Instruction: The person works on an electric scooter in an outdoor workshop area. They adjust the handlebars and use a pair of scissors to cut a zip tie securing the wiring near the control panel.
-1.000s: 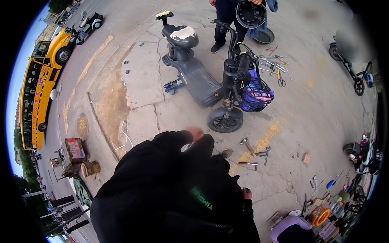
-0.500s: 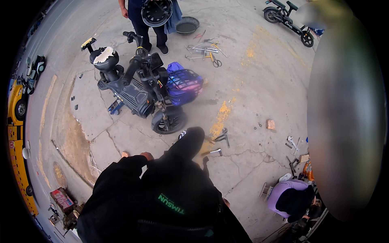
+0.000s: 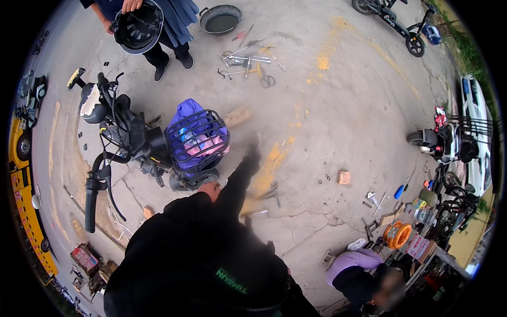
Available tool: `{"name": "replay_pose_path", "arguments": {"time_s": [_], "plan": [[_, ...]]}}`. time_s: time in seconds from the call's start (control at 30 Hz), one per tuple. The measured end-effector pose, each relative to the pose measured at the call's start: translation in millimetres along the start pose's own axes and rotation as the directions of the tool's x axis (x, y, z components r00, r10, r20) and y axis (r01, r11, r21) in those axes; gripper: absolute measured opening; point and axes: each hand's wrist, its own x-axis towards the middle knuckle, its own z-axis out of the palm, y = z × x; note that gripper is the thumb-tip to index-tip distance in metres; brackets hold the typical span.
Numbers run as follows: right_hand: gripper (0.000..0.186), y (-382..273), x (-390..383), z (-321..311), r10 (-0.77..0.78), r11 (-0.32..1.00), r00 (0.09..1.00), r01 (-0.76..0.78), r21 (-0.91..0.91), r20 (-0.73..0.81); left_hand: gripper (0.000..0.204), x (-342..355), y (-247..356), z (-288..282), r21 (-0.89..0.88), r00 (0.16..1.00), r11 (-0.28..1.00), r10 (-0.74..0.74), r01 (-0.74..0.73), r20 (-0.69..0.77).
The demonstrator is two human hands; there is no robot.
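My left hand [image 3: 210,191] shows just past the black sleeve, near the front wheel [image 3: 193,180] of a black electric scooter. Whether it touches the wheel I cannot tell, and its fingers are mostly hidden. My right hand is out of sight behind my dark jacket. The scooter's handlebar [image 3: 94,198] reaches toward me on the left. A black wire basket [image 3: 224,138] on its front carries a purple cloth [image 3: 186,111] and a pink-and-blue bundle. The scooter's seat [image 3: 92,105] has a torn cover. My dark leg [image 3: 238,177] stretches forward, blurred, beside the basket.
Wrenches [image 3: 248,63] and other hand tools lie on the concrete beyond the scooter, near a black basin [image 3: 221,20]. A person holds a helmet [image 3: 138,29] there. At right are a brick [image 3: 344,177], an orange wheel rim [image 3: 397,234] and a crouching person [image 3: 354,274].
My view has turned and come nearer the scooter, which now sits further left with its handlebar closer. My leg reaches further forward. My left hand appears nearer the front wheel.
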Motion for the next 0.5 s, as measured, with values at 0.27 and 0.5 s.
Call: {"name": "replay_pose_path", "arguments": {"time_s": [0.27, 0.5], "plan": [[0.029, 42, 220, -353, 0.317, 0.631, 0.935, -0.085, 0.771, -0.156, 0.049, 88, 179, -52, 0.053, 0.999, 0.998, -0.043, 0.044, -0.013], [0.032, -106, 445, -595, -0.033, 0.923, 0.9, 0.195, 0.332, -0.435, 0.046, 133, 221, 2, -0.423, 0.959, 0.901, -0.198, 0.098, -0.201]]}}
